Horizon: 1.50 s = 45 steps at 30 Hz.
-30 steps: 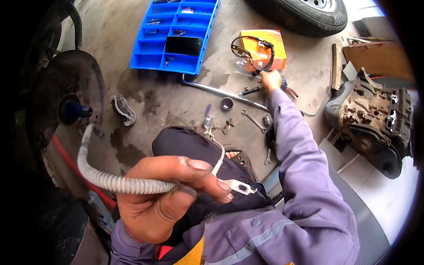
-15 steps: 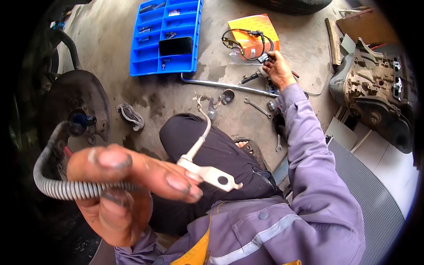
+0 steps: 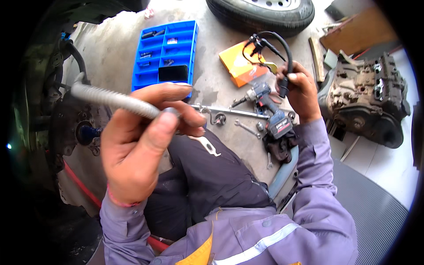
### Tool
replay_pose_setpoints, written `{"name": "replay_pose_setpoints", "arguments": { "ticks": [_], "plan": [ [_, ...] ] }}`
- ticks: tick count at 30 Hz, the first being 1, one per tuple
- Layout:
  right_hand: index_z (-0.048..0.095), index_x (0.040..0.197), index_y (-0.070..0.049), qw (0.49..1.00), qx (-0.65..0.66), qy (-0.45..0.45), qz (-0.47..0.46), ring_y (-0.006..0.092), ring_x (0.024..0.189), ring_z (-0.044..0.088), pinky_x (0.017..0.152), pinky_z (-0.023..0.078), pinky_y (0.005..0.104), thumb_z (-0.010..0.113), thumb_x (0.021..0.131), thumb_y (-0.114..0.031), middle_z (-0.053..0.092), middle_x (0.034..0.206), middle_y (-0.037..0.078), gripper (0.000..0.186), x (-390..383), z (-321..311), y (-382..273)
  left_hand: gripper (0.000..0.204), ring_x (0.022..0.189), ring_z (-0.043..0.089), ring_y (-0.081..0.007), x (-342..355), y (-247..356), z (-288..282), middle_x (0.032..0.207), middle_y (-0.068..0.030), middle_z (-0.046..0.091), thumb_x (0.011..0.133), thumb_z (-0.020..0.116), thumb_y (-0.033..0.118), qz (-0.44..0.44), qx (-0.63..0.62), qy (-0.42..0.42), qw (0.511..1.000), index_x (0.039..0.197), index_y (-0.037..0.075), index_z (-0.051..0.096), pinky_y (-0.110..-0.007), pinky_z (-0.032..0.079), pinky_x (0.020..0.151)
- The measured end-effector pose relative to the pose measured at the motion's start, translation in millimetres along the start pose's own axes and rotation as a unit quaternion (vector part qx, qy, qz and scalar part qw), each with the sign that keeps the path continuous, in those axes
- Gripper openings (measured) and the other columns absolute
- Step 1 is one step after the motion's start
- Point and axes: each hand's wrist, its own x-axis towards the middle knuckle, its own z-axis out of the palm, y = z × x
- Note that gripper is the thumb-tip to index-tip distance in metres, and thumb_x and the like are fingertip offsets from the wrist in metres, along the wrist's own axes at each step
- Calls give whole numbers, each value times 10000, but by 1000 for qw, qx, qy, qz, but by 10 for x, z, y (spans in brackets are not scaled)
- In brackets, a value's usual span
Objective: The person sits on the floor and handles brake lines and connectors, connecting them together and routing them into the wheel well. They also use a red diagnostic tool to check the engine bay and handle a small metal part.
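Observation:
My left hand [image 3: 137,145], in the left middle, is closed on a grey corrugated cable [image 3: 112,100] that runs off toward the car part at left. From below its fingers a flat cream bracket [image 3: 207,145] with a hole sticks out over my thigh. My right hand [image 3: 305,90] is raised at the right, fingers wrapped round a black sensor cable [image 3: 289,55]. That cable arches up and over, with a dark plug pointing down beside the fingers and more thin wire looping at left. Behind the loop lies an orange and yellow box [image 3: 238,68].
On the concrete floor are a blue compartment tray [image 3: 163,31] with a black phone [image 3: 173,73], a cordless impact wrench [image 3: 269,106], a long metal bar [image 3: 247,114] and a spanner [image 3: 248,128]. A tyre [image 3: 260,17] lies at the back, an engine block [image 3: 366,88] at right.
My right hand has lifted the black cable off the orange box and brought it nearer. My left hand has risen and turned with the grey cable. The impact wrench now shows more fully.

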Motion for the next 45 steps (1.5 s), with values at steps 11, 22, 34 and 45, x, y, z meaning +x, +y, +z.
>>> {"name": "replay_pose_setpoints", "arguments": {
  "ticks": [11,22,34,45],
  "plan": [
    [501,912,-54,978,121,-138,-94,219,587,531,509,492,334,671,782,-308,531,744,87,333,-402,352,-1008,311,865,662,-135,377,-295,172,1099,-95,663,1022,505,121,-33,-97,34,994,1306,8,566,-265,528,772],
    [546,956,-2,897,286,-312,-127,225,598,547,533,552,385,627,838,-134,556,711,115,194,-622,964,-1311,451,848,664,-124,788,-412,195,1289,-151,574,1032,513,179,-22,-184,23,982,1460,63,433,-215,524,641],
    [448,1430,-59,953,174,-65,-238,160,797,517,670,458,304,471,976,-207,526,1006,110,479,-684,730,-1503,248,854,526,-32,770,-620,140,1037,-1,654,998,565,71,55,-107,-4,993,1234,3,602,-194,454,756],
    [363,1464,5,983,-101,11,-155,271,1230,545,998,478,402,609,864,-115,499,1368,159,660,-67,882,-277,257,469,360,-20,722,-27,-3,792,-14,571,1008,535,152,-2,-171,-19,985,1227,41,612,-179,260,428]
  ]
}}
